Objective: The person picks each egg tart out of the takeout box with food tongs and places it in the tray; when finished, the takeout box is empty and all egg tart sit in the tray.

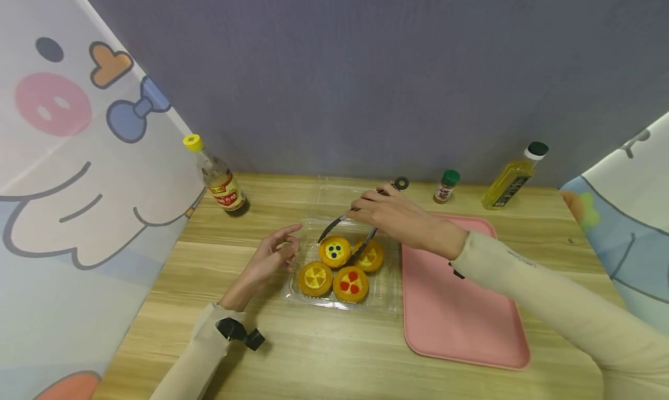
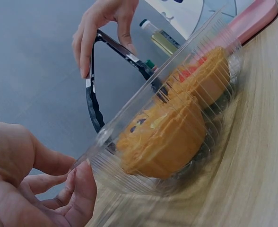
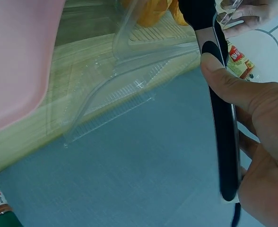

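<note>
A clear plastic clamshell box [image 1: 384, 298] with its lid folded back holds several egg tarts, one with red fruit [image 1: 351, 284] at the front. My left hand [image 1: 269, 258] is at the box's left side; in the left wrist view its thumb and fingertip [image 2: 85, 182] pinch the rim. My right hand [image 1: 394, 214] grips black-handled tongs [image 3: 221, 123] above the box. The spread tong arms reach down on either side of the tart with dark blue berries [image 1: 335, 251]. That tart sits at the back left, beside a yellow-topped tart [image 1: 369, 256].
A pink tray [image 1: 465, 313] lies right of the box, under my right forearm. A sauce bottle with a yellow cap [image 1: 225, 188] stands back left. Along the back right are a green-capped spice jar [image 1: 446, 187] and an oil bottle [image 1: 512, 182]. A grey wall rises behind.
</note>
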The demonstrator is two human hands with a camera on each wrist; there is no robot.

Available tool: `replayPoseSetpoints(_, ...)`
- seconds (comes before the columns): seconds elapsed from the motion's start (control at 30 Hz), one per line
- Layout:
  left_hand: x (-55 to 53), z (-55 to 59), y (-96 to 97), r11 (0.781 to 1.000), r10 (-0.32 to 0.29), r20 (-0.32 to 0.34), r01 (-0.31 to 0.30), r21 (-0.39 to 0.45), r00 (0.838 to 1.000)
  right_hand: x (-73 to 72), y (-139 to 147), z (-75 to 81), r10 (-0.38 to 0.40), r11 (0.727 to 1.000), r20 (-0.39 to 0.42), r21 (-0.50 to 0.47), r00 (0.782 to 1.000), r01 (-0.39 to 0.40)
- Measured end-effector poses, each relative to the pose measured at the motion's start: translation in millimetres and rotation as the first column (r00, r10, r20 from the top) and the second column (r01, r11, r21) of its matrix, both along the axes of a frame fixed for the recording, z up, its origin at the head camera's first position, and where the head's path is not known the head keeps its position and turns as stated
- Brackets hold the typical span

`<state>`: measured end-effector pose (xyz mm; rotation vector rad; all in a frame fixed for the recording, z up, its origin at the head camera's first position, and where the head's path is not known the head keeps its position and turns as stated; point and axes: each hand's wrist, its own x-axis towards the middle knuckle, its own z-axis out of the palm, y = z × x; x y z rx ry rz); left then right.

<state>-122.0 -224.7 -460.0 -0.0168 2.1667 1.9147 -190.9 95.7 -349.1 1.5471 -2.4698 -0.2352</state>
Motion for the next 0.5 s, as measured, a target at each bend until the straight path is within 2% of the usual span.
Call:
replayPoseSetpoints(0.3, 0.6, 1.1, 1.0, 1.0, -0.001, 0.005, 0.001, 0.0, 1.0, 3.9, -5.6, 4.1, 0.008, 0.999, -0.044, 0.052, 0.999, -0.006)
replayPoseSetpoints(0.5, 1.1, 1.4, 0.9, 1.0, 0.004, -0.001, -0.004, 0.002, 1.0, 8.3, -9.0, 4.8, 0.015, 0.996, -0.106, 0.088, 0.994, -0.005)
